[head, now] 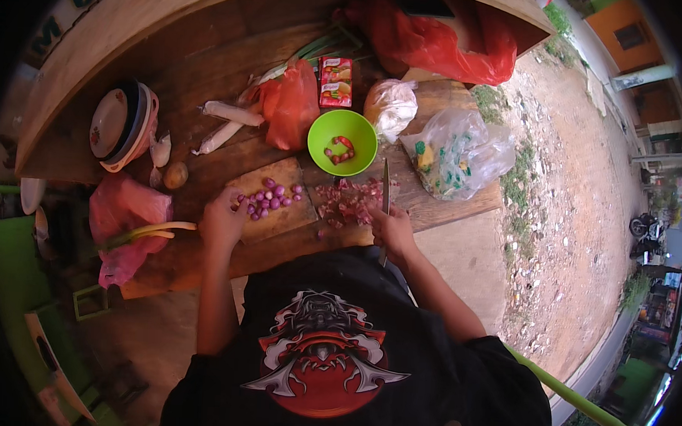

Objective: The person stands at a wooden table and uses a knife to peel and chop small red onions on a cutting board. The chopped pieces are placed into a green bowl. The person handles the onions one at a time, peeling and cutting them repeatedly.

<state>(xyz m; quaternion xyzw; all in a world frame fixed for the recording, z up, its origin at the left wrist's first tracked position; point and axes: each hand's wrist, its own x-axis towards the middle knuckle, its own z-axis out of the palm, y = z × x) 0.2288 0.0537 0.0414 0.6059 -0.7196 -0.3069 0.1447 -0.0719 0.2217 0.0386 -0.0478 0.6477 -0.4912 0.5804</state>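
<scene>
My right hand [395, 230] grips a knife [386, 186], its blade pointing away from me. Beneath and to the left of it lies a heap of reddish shallot skins [347, 202]. A wooden cutting board [285, 224] carries several peeled purple shallots [269, 200]. At the board's left edge is my left hand [225, 215], its fingertips at the outermost shallots; whether one is pinched there is hard to see. Beyond the skins, a lime green bowl [346, 118] holds several unpeeled shallots [335, 159] and a red chili [343, 141].
On the wooden table [204, 177] are a pink plastic bag [127, 202] with scallion stalks [155, 230], a brown round item [176, 175], stacked plates [114, 123], an orange bag [293, 106], red seasoning packets [336, 82], a white bag [391, 106] and a clear bag [460, 153]. A red bag [436, 44] lies farther back.
</scene>
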